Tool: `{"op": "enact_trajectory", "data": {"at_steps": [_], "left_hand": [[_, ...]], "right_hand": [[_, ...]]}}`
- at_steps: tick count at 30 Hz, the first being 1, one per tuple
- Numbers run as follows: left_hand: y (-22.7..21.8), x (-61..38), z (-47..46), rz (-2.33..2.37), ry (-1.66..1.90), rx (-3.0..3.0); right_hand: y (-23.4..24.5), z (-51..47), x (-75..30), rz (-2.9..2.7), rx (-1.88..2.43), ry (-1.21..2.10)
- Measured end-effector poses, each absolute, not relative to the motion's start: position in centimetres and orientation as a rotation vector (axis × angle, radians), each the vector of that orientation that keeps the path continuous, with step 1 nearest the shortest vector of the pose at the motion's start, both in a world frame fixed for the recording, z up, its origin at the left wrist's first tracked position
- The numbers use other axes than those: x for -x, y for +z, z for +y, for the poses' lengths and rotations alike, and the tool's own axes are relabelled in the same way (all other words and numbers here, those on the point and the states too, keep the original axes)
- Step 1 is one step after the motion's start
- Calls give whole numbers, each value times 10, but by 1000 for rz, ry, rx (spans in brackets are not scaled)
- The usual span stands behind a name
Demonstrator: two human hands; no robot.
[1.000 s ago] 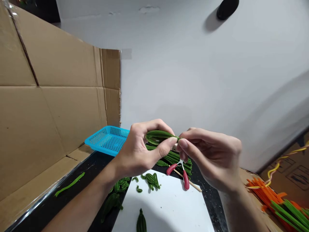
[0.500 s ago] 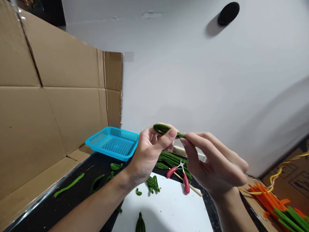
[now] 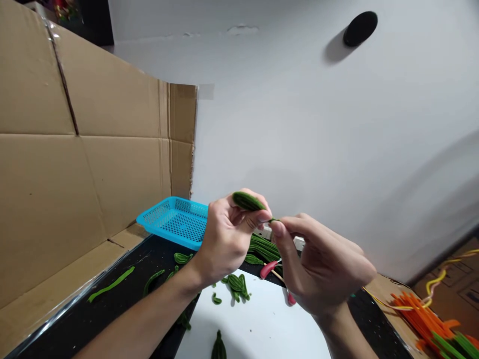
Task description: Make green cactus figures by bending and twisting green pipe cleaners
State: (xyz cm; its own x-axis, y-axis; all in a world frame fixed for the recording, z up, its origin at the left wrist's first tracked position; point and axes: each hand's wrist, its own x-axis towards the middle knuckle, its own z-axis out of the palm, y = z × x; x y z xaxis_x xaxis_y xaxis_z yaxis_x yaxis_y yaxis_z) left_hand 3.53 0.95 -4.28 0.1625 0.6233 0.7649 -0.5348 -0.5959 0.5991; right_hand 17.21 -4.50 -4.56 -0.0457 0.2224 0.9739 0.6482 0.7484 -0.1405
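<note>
Between my two hands is a leaf shape bent from fuzzy dark green pipe cleaner [image 3: 247, 201]. My left hand [image 3: 231, 234] pinches its base between thumb and finger, with the rounded loops standing out above. At the thin twisted stem end, the thumb and forefinger of my right hand [image 3: 322, 259] are pressed together. Below, a white sheet [image 3: 262, 324] carries a small pile of green pipe-cleaner leaves [image 3: 236, 285] and one larger piece [image 3: 219, 346] near the bottom edge. Red-handled cutters [image 3: 270, 269] lie partly hidden behind my right hand.
A blue perforated basket [image 3: 172, 227] stands at the back left of the black table [image 3: 123, 279]. A bundle of green pipe cleaners [image 3: 264, 245] lies behind the sheet. Cardboard [image 3: 123, 174] walls the left side. Orange strips [image 3: 422, 314] and a yellow cord [image 3: 441, 276] are at right.
The leaf has turned to a more edge-on angle, and both hands have moved slightly left. My right hand has lowered a little and now covers more of the cutters.
</note>
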Motion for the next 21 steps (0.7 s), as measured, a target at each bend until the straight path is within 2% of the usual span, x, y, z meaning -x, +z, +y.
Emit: {"op": "enact_trajectory", "data": {"at_steps": [7,10,13,18,21], "left_hand": [[-48,-24,14,159,1813,-1879],[-48,-21,17,127,1926,-2027],[-47,-22,19,153,1913,-1948],[-43,-24,20,162,1646,-1772],[-42,-25,21,154,1550,-1773]], "right_hand": [[-35,-46,-158,-1209,614,1167],[-30,-45,-157,-1045,550,1511],[-29,-44,-157,-1063,590,1443],[-33,-45,-166,-1299,750,758],[-33,-46,-172,-1450,823,463]]}}
